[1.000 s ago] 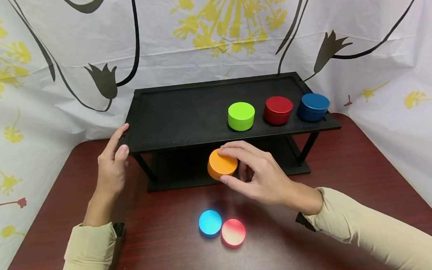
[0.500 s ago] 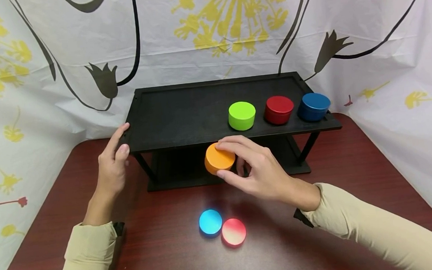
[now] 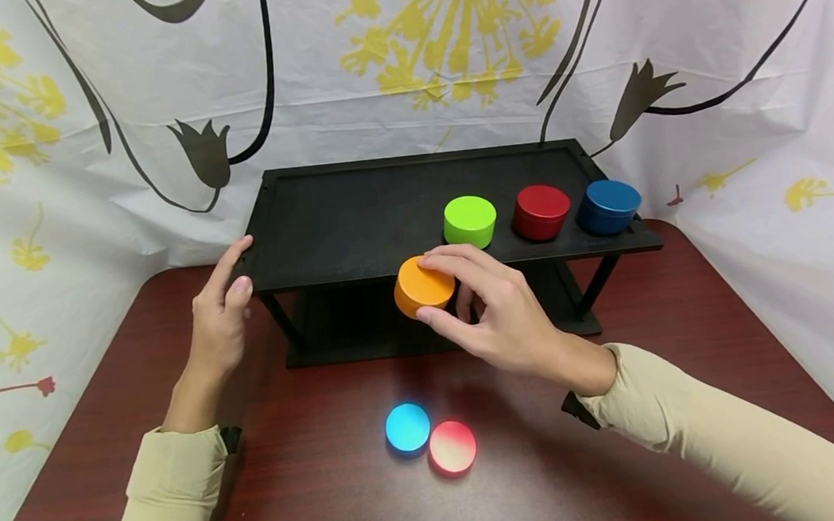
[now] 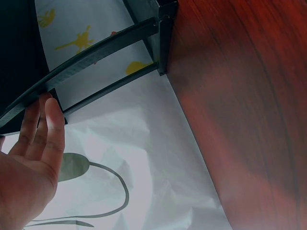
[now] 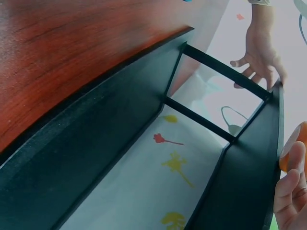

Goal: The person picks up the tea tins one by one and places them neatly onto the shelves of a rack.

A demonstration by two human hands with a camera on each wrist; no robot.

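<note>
My right hand pinches an orange round tin between thumb and fingers. The tin is held tilted, just in front of the upper front edge of a black two-tier shelf. On the shelf's left end rests my left hand, index finger extended to its corner; the left wrist view shows these fingers fairly straight against the frame. A lime green tin, a dark red tin and a dark blue tin stand in a row on the top tier's right half.
A light blue round tin and a pinkish-red one sit side by side on the reddish-brown table, in front of the shelf. A white patterned sheet hangs behind and along both sides.
My right hand has raised the orange tin from in front of the lower tier to about the height of the top edge. The left hand has stayed at the shelf's corner.
</note>
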